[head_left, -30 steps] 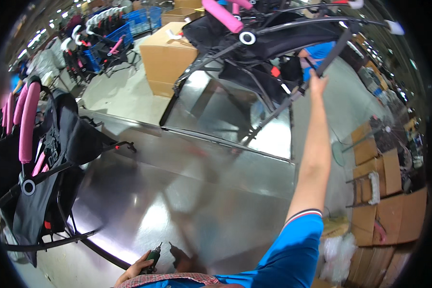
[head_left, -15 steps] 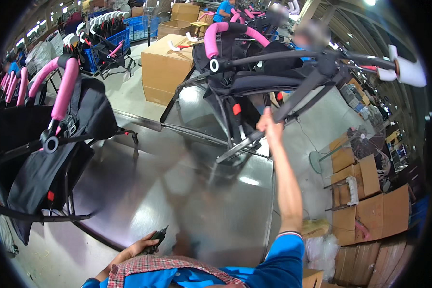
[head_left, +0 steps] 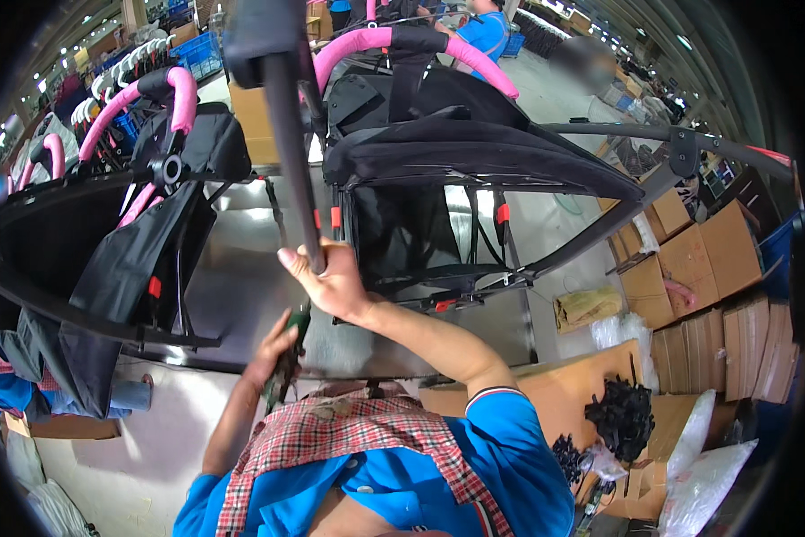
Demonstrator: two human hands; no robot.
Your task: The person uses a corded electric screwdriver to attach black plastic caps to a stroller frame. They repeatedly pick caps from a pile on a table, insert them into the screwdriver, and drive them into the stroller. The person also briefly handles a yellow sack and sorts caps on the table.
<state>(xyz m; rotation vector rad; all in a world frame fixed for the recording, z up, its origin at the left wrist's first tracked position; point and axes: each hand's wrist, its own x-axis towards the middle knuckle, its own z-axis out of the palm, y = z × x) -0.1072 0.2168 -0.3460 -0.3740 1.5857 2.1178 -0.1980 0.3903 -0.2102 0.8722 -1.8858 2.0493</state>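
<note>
My right hand (head_left: 338, 285) is closed around the lower end of a black frame tube (head_left: 288, 152) of a stroller. The stroller stands on the metal worktop in front of me, with a black fabric seat (head_left: 483, 166), a pink foam handle (head_left: 358, 42) and red clips low on its frame. Close below, my left hand (head_left: 273, 347) is wrapped round a dark green power screwdriver (head_left: 299, 329), held upright near the worktop's front edge. The screwdriver's tip is blurred and hard to make out.
Another pink-handled stroller (head_left: 143, 242) stands at the left. Cardboard boxes (head_left: 702, 246) and stacked flat cartons (head_left: 693, 349) are on the right. Near my right elbow, a bundle of black straps (head_left: 619, 416) lies on cardboard. A co-worker in a blue shirt (head_left: 483, 40) is at the back.
The stroller has turned and come nearer, its frame tube now upright in front of me. My right hand has moved left and closer; the left hand has raised the screwdriver towards it.
</note>
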